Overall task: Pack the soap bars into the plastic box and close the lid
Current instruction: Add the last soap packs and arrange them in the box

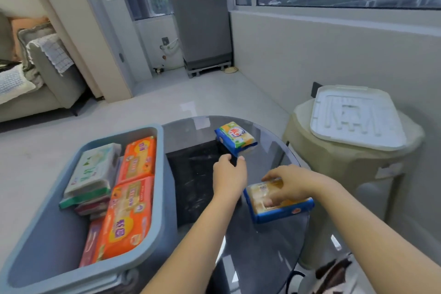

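Blue-wrapped far soap (pixel 235 138) lay on the glass table (pixel 269 241) just at 12 o'clock of the half-curled, empty left hand (pixel 229 175), long axis 10-to-4, while the right hand (pixel 286 186) pinched the near soap (pixel 279 203), box (pixel 152 198) at 9.

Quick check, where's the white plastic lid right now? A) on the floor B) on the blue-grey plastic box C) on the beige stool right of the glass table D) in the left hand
C: the white plastic lid lies flat on the beige stool to the right of the round glass table, while the blue-grey plastic box stands open.
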`<move>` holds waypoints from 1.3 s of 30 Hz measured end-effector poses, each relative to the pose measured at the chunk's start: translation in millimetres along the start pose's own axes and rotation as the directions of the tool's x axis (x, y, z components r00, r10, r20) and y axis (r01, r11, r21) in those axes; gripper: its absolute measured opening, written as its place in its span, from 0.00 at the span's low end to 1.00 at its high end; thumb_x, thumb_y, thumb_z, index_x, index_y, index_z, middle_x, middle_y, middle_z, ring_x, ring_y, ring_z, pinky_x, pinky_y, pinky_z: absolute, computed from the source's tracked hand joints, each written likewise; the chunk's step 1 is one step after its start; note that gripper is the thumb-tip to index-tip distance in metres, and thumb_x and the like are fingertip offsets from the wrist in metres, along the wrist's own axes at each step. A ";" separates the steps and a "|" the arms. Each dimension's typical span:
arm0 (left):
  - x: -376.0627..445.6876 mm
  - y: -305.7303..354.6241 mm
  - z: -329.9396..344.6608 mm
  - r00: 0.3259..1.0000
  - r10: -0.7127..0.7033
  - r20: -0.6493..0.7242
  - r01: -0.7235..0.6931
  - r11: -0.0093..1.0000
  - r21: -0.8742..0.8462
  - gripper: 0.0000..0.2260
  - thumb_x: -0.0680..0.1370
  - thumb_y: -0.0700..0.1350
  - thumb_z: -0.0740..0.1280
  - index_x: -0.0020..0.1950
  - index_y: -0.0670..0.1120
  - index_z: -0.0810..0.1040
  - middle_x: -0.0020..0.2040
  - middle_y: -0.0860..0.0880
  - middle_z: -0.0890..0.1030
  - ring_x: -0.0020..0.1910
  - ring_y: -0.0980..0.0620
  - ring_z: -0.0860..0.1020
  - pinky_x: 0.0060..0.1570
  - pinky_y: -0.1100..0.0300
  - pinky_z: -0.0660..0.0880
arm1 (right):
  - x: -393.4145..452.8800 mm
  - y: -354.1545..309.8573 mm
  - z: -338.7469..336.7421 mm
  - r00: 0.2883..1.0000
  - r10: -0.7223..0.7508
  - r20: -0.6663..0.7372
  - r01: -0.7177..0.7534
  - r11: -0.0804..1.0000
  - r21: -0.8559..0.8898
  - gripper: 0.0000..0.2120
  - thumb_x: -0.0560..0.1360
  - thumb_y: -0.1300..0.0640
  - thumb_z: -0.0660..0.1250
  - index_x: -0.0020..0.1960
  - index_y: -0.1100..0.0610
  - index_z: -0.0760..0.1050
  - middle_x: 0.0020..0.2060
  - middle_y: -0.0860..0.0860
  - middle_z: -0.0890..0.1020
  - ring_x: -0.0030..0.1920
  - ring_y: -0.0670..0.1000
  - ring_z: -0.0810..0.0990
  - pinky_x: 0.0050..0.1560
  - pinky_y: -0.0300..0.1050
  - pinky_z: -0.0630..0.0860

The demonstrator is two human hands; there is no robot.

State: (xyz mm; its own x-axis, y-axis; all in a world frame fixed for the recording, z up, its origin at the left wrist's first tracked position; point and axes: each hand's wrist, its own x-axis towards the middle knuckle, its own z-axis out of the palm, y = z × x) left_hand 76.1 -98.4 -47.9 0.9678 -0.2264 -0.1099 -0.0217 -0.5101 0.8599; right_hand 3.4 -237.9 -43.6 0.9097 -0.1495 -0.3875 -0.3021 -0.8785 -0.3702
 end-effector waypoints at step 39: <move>12.4 44.0 -10.2 0.986 -0.139 -0.094 0.035 0.720 -0.693 0.34 0.66 0.49 0.76 0.67 0.49 0.64 0.49 0.53 0.75 0.46 0.54 0.77 0.34 0.61 0.77 | -25.2 22.1 -19.7 0.964 0.170 -0.203 -0.019 0.808 0.589 0.25 0.60 0.34 0.71 0.43 0.54 0.82 0.38 0.49 0.86 0.40 0.47 0.84 0.46 0.44 0.80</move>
State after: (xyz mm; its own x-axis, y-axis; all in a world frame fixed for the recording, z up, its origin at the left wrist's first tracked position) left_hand 89.7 -115.2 -6.4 0.9808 -0.0740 -0.1806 0.1921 0.2003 0.9607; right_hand -20.6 -262.5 -25.4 0.8835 -0.3860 -0.2653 -0.4289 -0.4392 -0.7894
